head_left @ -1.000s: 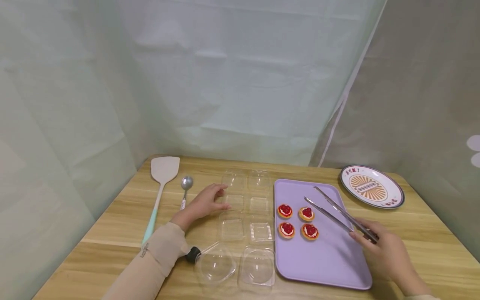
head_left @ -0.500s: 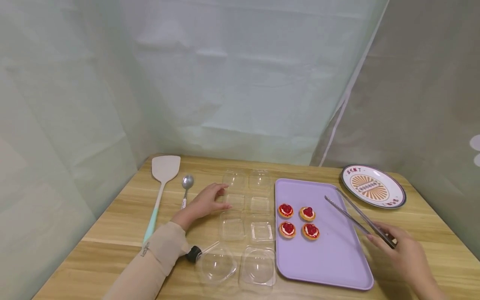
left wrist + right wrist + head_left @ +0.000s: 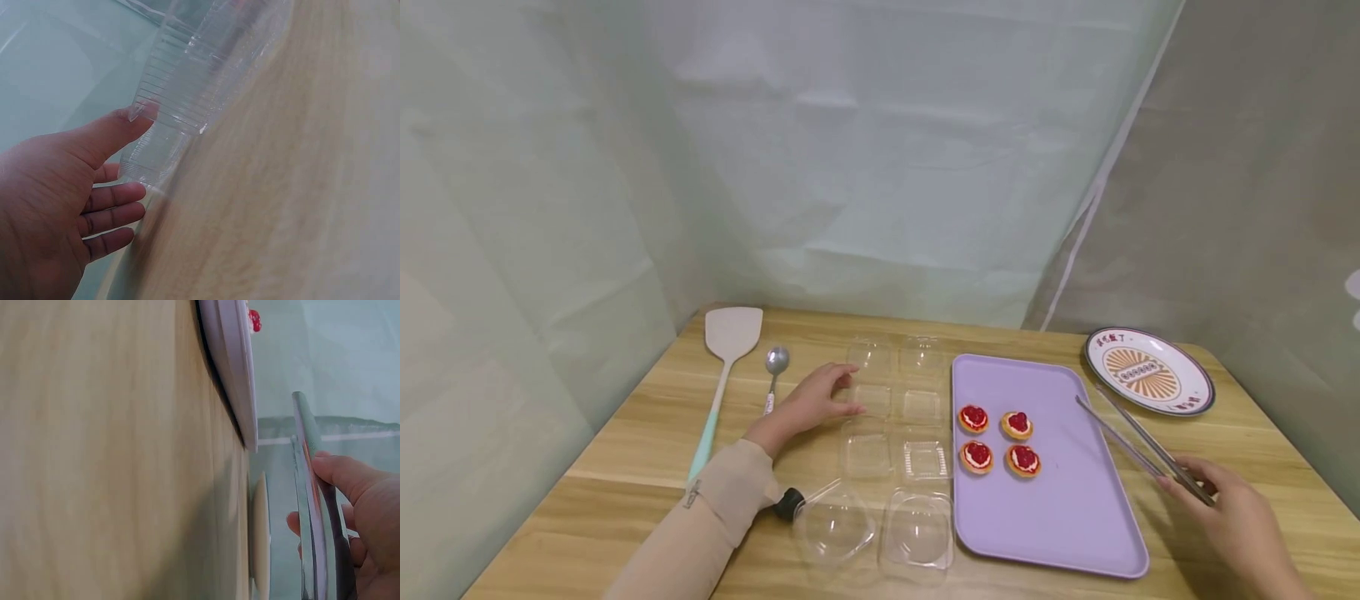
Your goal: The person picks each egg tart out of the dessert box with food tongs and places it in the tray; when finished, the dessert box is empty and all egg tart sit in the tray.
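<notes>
My left hand [image 3: 811, 402] lies along the left edge of several clear plastic containers [image 3: 867, 455]. Its fingers are loosely extended; in the left wrist view, the thumb [image 3: 119, 133] is at the ribbed wall of one clear container [image 3: 178, 81]. My right hand [image 3: 1240, 512] grips metal tongs [image 3: 1170, 462] just beyond the right side of the purple tray [image 3: 1045, 525]. The tongs' two arms are spread, with nothing between their tips. Several small tarts with red topping [image 3: 977, 457] sit at the tray's left side. In the right wrist view, thumb and fingers hold the tongs [image 3: 319, 506].
A white patterned plate [image 3: 1187, 379] is at the back right. On the left lie a long-handled spatula [image 3: 733, 332] and a spoon [image 3: 777, 360]. A black object [image 3: 788, 504] is partly hidden by the left sleeve. Pale curtains [image 3: 850, 167] surround the wooden table [image 3: 595, 508].
My right hand has carried the tongs rightward, from over the tray to past its right edge. The left hand, tarts and containers stay where they were.
</notes>
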A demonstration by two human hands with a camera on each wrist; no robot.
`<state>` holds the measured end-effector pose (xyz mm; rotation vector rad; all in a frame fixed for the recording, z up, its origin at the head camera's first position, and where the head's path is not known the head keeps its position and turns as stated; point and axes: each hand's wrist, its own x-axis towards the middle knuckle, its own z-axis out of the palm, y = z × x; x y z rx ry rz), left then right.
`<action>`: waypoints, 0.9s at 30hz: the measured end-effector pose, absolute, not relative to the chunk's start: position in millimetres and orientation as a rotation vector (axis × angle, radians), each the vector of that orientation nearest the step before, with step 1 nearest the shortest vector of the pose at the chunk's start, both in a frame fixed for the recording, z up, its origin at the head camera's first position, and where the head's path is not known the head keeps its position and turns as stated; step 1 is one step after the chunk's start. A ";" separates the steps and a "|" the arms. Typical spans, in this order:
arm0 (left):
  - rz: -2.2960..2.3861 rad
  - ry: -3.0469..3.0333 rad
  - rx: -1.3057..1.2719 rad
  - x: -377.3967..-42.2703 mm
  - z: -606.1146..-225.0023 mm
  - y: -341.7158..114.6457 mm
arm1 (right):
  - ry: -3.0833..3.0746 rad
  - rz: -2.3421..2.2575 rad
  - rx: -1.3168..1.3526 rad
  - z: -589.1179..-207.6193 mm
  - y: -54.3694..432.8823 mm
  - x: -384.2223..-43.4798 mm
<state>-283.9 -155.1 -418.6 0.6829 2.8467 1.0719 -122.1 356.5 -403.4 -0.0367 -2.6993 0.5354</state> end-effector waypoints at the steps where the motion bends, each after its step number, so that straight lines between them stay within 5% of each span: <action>1: 1.066 2.850 0.684 -283.9 -418.5 -155.1 | -2.700 0.530 -0.041 -403.9 358.1 -121.7; 27: 1.066 2.856 0.672 -285.6 -420.1 -154.9 | -2.807 0.473 -0.123 -415.8 390.1 -120.3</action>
